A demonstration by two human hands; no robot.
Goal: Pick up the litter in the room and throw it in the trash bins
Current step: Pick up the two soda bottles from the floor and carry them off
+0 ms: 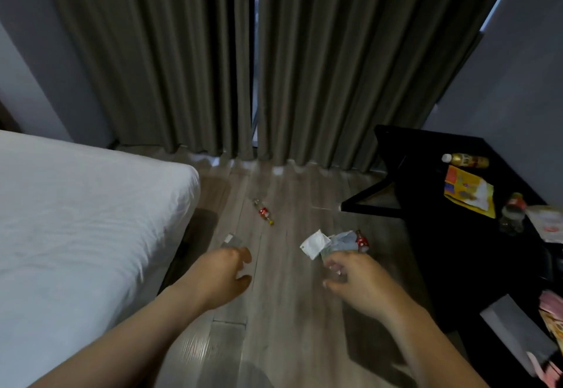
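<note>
The left hand reaches forward low over the floor, fingers loosely curled with the thumb apart from them, holding nothing. Just past its fingertips lies a small pale wrapper, flat on the floor, so it looks like the next thing to take and this hand is plainly the nearer one. Further ahead and a little to the right lies a small bottle on its side, its long axis slanting from far-left to near-right. The right hand is level with the left, and its fingers curl round a bundle of litter of white paper, crumpled plastic and a red-labelled bottle, though blur softens the grip. No bin is in view.
</note>
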